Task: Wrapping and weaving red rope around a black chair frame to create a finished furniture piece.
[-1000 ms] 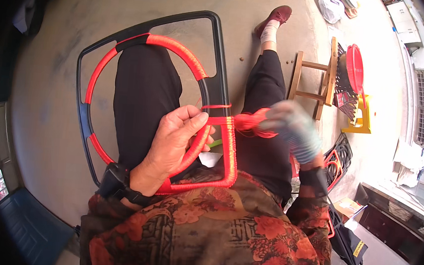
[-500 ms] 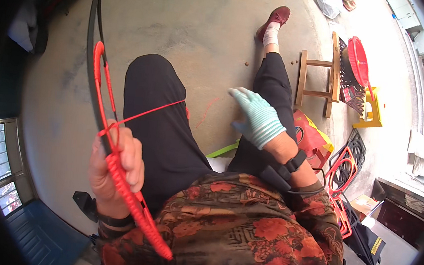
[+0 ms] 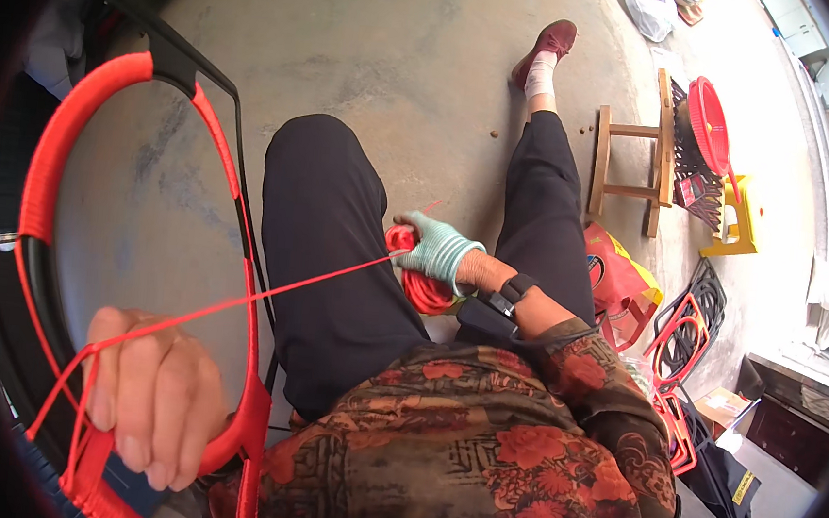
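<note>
At the left, my bare left hand (image 3: 155,394) is closed round the lower part of a black frame (image 3: 163,49). Red cord is wound tightly over most of the frame's inner loop (image 3: 43,181). A strand of red cord (image 3: 286,288) runs taut from beside my left fingers across my left thigh. It leads to my right hand (image 3: 442,251), which wears a pale green striped glove and is closed on a bundle of red cord (image 3: 428,294). My right fingers partly hide this bundle. A loose cord end sticks out above the glove.
Right of my outstretched leg lie a wooden stool (image 3: 624,190), a round red plastic basket (image 3: 705,126) and a yellow stool (image 3: 748,227). A red and yellow bag (image 3: 617,280) stands beside my right thigh. Further right are more red-and-black frames (image 3: 679,340) and a dark bag (image 3: 718,483).
The frame has turned from edge-on to show its open loop, and my left hand has moved down and left. My right hand has come in toward my lap and now holds the cord bundle.
</note>
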{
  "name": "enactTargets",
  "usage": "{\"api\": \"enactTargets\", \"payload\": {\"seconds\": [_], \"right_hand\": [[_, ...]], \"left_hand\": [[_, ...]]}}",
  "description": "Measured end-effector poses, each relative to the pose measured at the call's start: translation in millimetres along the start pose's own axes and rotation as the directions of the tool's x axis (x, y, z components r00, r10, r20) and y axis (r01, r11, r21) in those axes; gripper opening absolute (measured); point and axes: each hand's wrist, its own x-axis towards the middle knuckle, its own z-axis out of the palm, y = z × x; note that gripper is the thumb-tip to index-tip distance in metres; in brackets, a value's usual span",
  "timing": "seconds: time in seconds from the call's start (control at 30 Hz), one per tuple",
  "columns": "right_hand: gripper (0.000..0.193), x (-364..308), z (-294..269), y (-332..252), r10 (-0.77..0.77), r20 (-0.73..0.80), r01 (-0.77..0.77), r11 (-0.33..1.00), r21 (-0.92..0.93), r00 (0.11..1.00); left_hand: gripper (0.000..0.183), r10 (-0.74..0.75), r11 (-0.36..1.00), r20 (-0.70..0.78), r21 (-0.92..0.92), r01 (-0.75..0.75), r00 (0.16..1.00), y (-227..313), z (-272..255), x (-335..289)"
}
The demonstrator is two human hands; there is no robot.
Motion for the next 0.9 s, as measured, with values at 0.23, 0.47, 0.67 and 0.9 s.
{"api": "enactTargets", "payload": {"seconds": [0.23, 0.47, 0.67, 0.9], "right_hand": [[0.058, -35, -62, 6, 0.326, 0.210, -0.367, 0.908, 0.201, 0.922], [0.045, -158, -155, 59, 0.028, -0.539, 0.515, 0.258, 0.818, 0.842], [0.051, -258, -222, 110, 0.190, -0.718, 0.668, 0.270, 0.694, 0.669], [0.040, -188, -134, 6, 0.245, -0.568, 0.361, 0.564, 0.743, 0.786]], "left_hand": [[0.004, 0.050, 0.992, -0.158, 0.119, -0.031, 0.986, -9, -2, -5], [0.008, 0.007, 0.808, -0.761, 0.387, 0.445, 0.649, -73, -67, -10], [0.012, 0.016, 0.746, -0.816, 0.395, 0.537, 0.578, -118, -111, -16], [0.031, 0.008, 0.774, -0.793, 0.390, 0.498, 0.609, -127, -109, -11]]}}
